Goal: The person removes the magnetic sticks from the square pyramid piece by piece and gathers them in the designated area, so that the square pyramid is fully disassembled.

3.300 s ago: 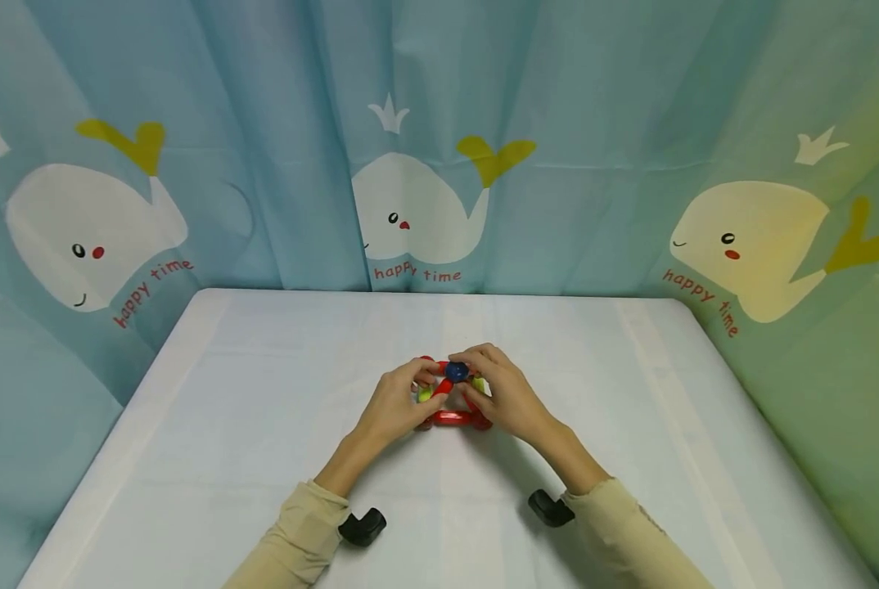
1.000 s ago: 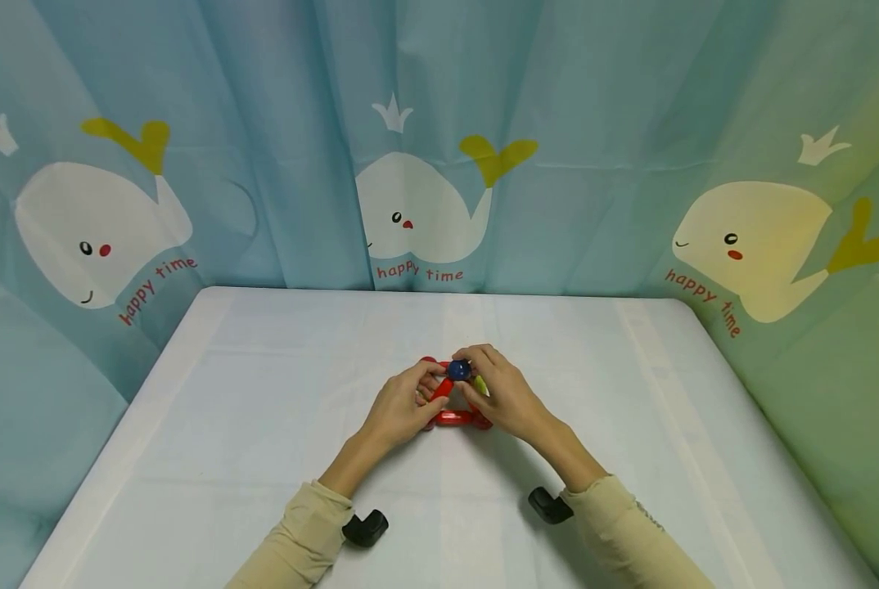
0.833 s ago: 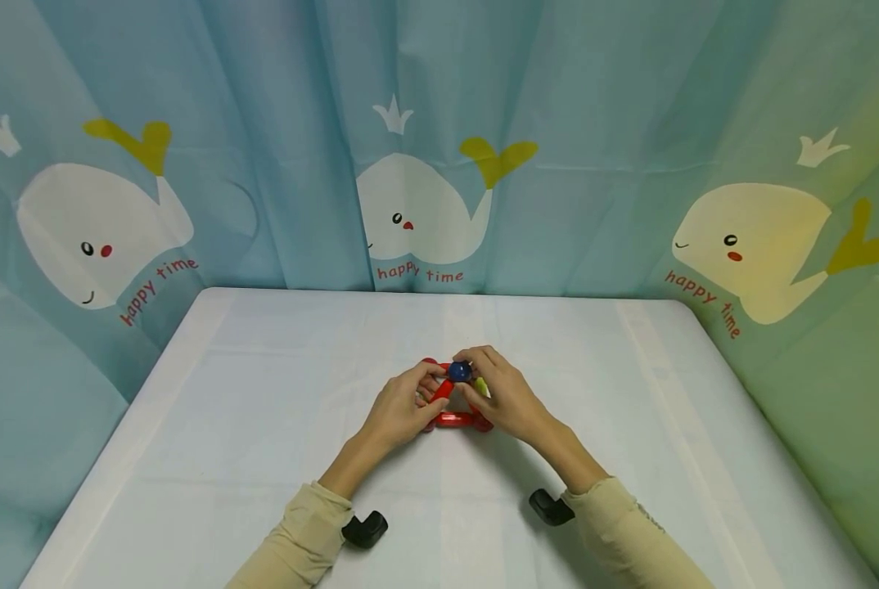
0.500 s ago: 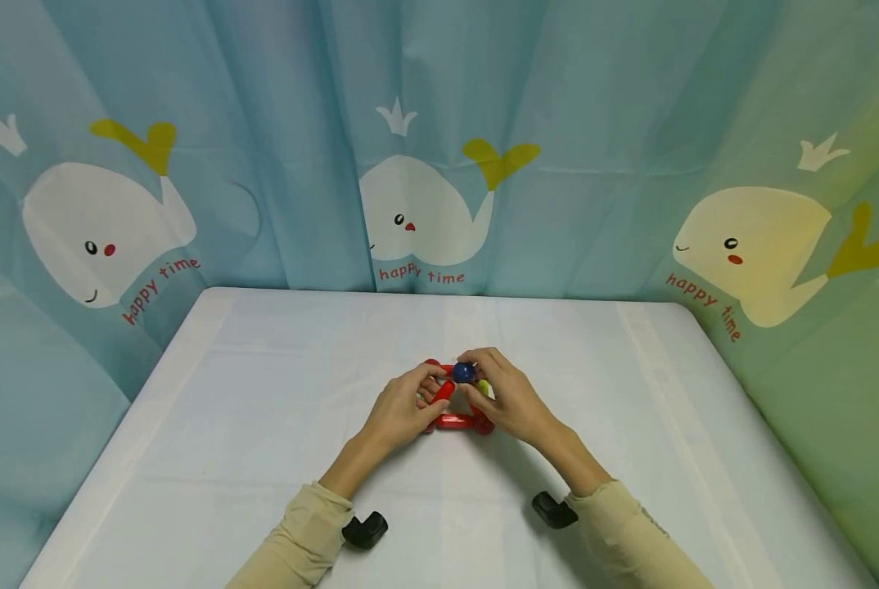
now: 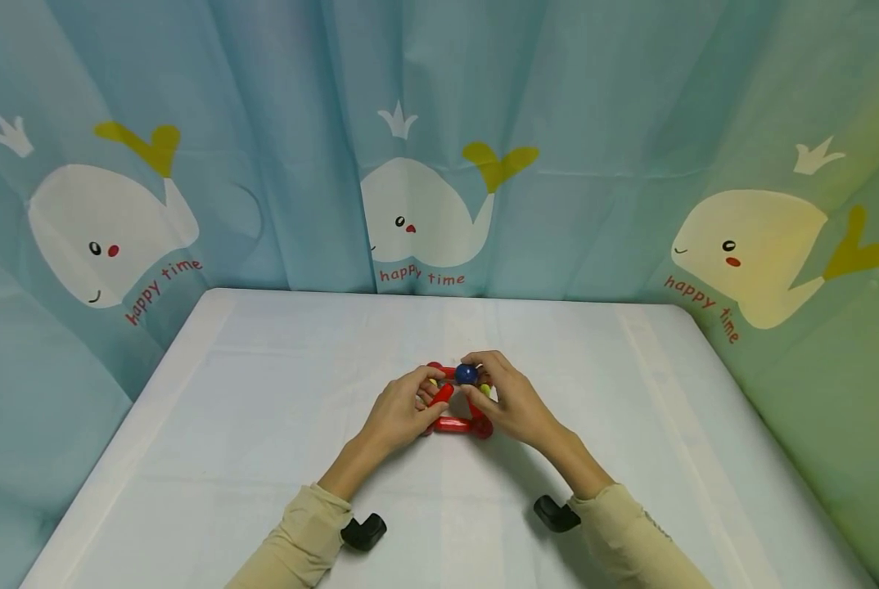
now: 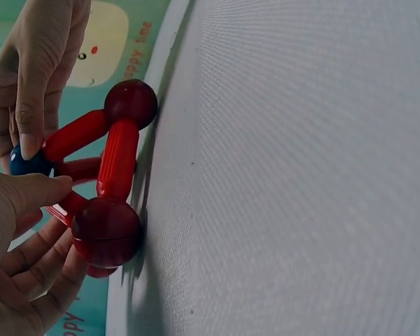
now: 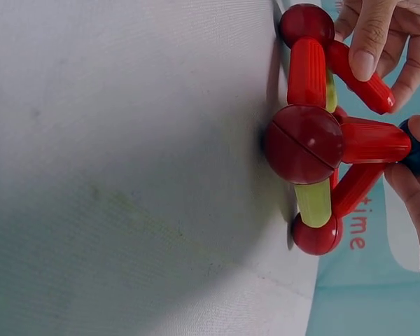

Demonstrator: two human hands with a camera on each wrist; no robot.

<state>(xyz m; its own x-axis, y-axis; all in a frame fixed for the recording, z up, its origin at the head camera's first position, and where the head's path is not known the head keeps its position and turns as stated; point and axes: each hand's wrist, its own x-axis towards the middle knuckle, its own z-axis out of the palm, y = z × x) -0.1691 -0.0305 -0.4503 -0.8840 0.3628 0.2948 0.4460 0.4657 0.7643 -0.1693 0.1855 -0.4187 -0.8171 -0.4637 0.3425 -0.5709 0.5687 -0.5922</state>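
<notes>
A frame of red balls [image 7: 304,143] joined by red rods and yellow-green rods [image 7: 313,203] stands on the table between the hands; it looks like a magnetic ball-and-stick toy. Above its base sits a blue ball [image 5: 466,375], pinched between thumb and fingers of my right hand [image 5: 515,405]. Two slanting red rods meet this ball in the right wrist view. My left hand [image 5: 398,409] pinches another slanting red rod [image 7: 367,84], whose upper end points free, a small gap from the blue ball. Fingers hide part of the frame's left side.
The white table [image 5: 263,368] extends around the frame on all sides. A blue-green curtain [image 5: 587,98] with whale prints hangs behind it. Black wrist-camera pieces [image 5: 364,532] stick out from both sleeves, low over the table.
The blue ball has shifted slightly right with my right hand, and a gap has opened between it and the red rod's end. My left hand keeps its pinch on the rod.
</notes>
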